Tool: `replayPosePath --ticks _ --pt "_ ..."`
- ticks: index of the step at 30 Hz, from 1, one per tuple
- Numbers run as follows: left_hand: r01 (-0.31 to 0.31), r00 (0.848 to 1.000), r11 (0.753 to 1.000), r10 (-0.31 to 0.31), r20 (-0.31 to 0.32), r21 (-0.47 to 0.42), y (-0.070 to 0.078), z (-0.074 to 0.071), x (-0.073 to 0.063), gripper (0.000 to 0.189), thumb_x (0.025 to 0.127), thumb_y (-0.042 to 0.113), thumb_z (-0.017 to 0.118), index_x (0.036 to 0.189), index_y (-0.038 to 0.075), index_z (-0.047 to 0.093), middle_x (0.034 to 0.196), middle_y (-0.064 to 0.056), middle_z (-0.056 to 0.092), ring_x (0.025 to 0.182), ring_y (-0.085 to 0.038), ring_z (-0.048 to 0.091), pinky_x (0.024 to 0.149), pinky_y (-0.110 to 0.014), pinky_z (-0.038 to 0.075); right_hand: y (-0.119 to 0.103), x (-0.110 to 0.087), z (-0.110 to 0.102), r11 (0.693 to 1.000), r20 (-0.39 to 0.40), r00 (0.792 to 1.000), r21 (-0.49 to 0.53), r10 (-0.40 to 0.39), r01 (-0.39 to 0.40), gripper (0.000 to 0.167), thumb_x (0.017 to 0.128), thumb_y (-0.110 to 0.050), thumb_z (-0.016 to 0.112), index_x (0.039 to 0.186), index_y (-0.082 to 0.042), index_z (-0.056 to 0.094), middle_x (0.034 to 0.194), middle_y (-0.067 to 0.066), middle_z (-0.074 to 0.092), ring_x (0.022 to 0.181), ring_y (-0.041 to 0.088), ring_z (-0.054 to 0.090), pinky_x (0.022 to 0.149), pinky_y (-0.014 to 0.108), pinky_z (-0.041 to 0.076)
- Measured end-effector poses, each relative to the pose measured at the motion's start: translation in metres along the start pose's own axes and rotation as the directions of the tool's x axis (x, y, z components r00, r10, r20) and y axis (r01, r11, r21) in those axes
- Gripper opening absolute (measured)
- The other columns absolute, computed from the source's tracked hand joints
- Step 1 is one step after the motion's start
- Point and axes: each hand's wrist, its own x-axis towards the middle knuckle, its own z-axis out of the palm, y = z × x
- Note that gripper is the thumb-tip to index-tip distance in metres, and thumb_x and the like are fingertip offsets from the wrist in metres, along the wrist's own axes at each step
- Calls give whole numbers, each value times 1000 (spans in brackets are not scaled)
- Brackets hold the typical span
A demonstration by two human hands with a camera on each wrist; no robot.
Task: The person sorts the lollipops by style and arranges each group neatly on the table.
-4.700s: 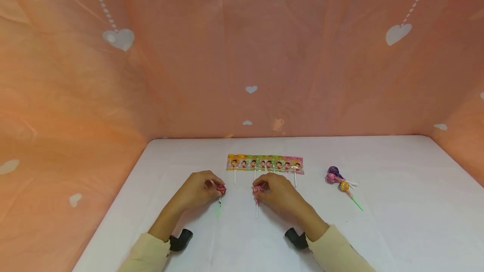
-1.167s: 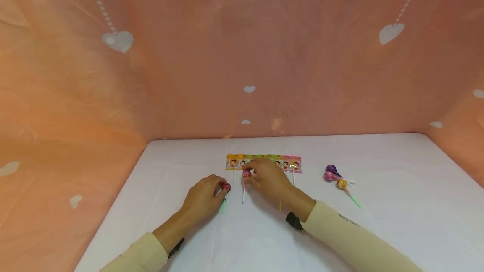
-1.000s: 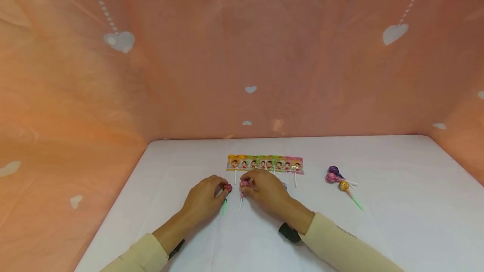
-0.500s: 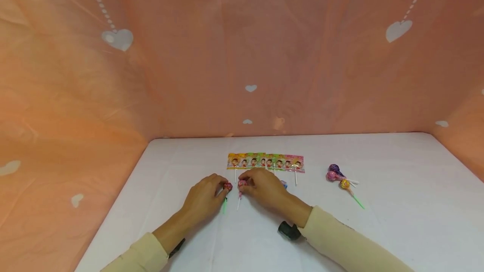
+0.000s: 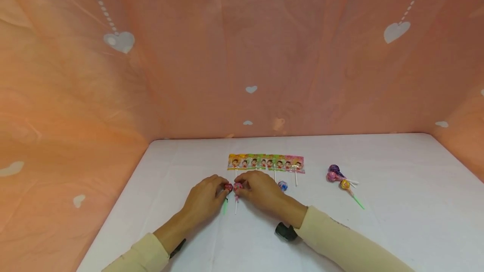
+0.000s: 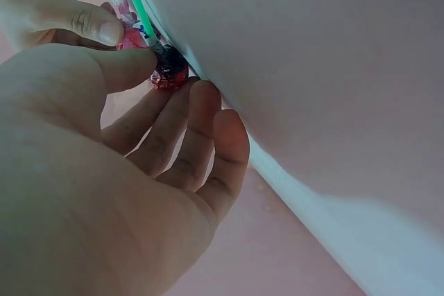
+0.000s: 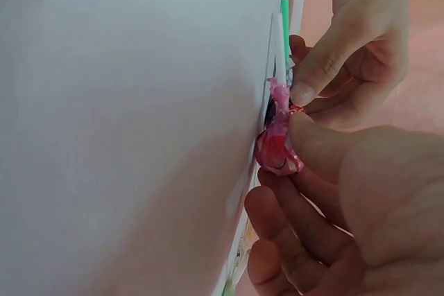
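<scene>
My left hand pinches the head of a red lollipop with a green stick, between thumb and fingers. Right beside it, my right hand pinches a pink lollipop with a white stick pointing toward me. The two candy heads sit side by side on the white table, touching or nearly so. Just right of my right hand lies a blue-wrapped lollipop, its stick hidden by the hand and forearm. Behind both hands runs a row of flat lollipops in yellow, green and pink wrappers with printed faces.
To the right a small cluster lies on the white table: a purple lollipop, a pink lollipop and a yellow lollipop with a green stick. An orange cloth with pale hearts hangs behind the table.
My right hand has brought the pink lollipop leftward, first up near the row and then back down, to the red one. The left hand has shifted slightly right. The blue lollipop is uncovered.
</scene>
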Motion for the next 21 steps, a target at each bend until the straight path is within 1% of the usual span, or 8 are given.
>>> replayPosePath --ticks 4,9,12,18,19,21 --pt "-3 1000 1000 3 -7 7 1 1 0 16 88 17 73 103 13 72 95 1 68 96 -21 67 81 -43 55 0 0 1 1000 -8 1000 -14 -8 8 24 90 -28 74 111 -17 74 85 -9 66 76 4 53 67 22 44" --pt "0 1000 1000 0 -3 12 0 1 0 16 88 18 73 103 13 72 95 1 68 95 -21 67 82 -43 55 0 -1 1 999 -14 1000 -37 -18 18 24 90 -28 73 112 -17 74 90 -7 69 80 6 54 72 25 46" --pt "3 1000 1000 -3 -1 17 0 1 0 15 88 18 73 102 13 72 95 1 68 96 -21 67 82 -44 55 -1 -1 0 998 -15 1000 -52 -27 26 24 91 -27 73 112 -16 74 94 -5 71 85 8 57 77 29 49" --pt "9 1000 1000 -9 -7 10 0 2 0 15 88 19 73 103 13 72 96 1 69 97 -22 67 83 -44 55 -4 -3 0 997 -15 999 -74 -38 37 24 90 -24 72 112 -14 74 104 -1 74 104 15 65 89 37 53" --pt "10 1000 1000 -10 -7 7 0 2 0 15 88 19 73 103 13 72 96 1 69 97 -22 67 83 -44 55 -4 -3 -1 996 -17 999 -78 -35 34 24 90 -24 72 111 -15 74 105 -1 74 105 16 65 90 38 53" --pt "12 1000 1000 -12 -7 4 -1 2 0 15 88 19 73 102 13 72 96 1 69 96 -21 67 82 -44 55 -5 -3 0 996 -24 999 -86 -38 35 23 90 -25 72 110 -14 75 102 -1 74 104 16 65 88 38 53"
